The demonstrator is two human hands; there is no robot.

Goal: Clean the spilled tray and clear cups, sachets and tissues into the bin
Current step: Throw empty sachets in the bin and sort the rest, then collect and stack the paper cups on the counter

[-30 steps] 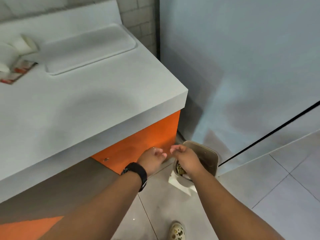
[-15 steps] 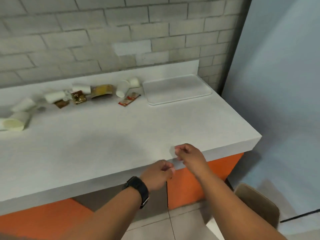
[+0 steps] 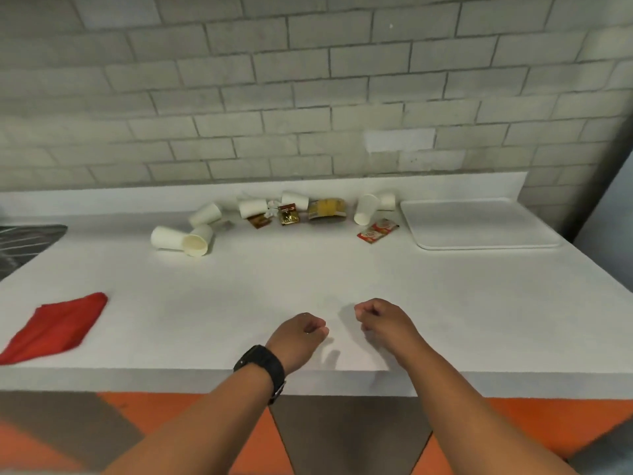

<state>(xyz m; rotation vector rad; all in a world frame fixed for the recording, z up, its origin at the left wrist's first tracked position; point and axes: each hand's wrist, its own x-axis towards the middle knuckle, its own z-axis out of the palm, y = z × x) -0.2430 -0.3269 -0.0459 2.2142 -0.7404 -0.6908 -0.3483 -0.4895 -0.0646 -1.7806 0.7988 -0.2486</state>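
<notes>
Bare and loosely curled, your left hand [image 3: 301, 332] and right hand [image 3: 382, 320] hover side by side over the near edge of the white counter [image 3: 308, 279], fingers folded in with nothing visible between them; neither touches the surface as far as can be seen. A second ago both hands were down over the bin beside the orange cabinet front, and half a second ago you were already lifting your head toward the worktop; now the bin is out of view and the whole counter faces you. That reads as one drop finished and the next pickup about to start. Well beyond your hands, along the back wall, the litter waits: two tipped paper cups [image 3: 181, 238] touching each other at the left, more cups on their sides further along, a cluster of brown and gold sachets [image 3: 289, 214] with a crumpled tissue [image 3: 273, 210] just beside them, a yellow packet [image 3: 325, 209], another cup [image 3: 364, 209] and a red sachet [image 3: 376, 231] near the tray. The tray [image 3: 479, 222] sits at the far right and looks bare, though any leftover wetness is too faint to judge. A red cloth [image 3: 58, 325] lies folded at your left. Most of the clearing seems still ahead of you; the red sachet and its neighbouring cup are probably the easiest next reach.
</notes>
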